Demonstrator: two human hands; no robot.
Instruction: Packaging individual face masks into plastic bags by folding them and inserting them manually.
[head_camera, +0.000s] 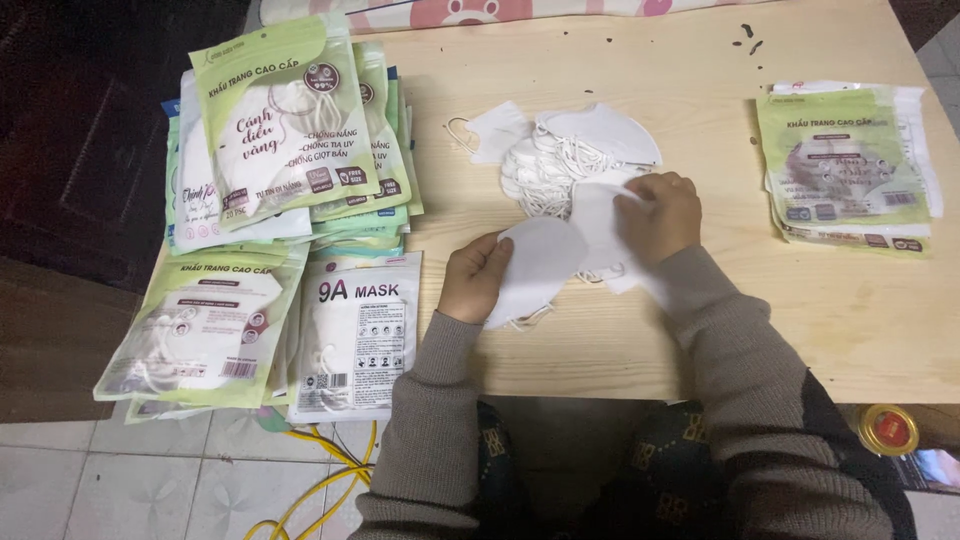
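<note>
On the wooden table (700, 330), our left hand (474, 277) grips a folded white mask (540, 262) while our right hand (665, 215) pinches another mask (598, 215) off the loose pile (565, 160); we should keep edges aligned.

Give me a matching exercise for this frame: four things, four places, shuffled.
Things:
1. left hand
2. right hand
3. green-and-white packet stack
4. yellow cable

Places:
A. on the tiled floor, below the table edge
B. at the table's right side, apart from the masks
C. holding a folded white mask near the front edge
D. on the loose pile of white masks at mid-table

Pairs: 1-C, 2-D, 3-B, 4-A
</note>
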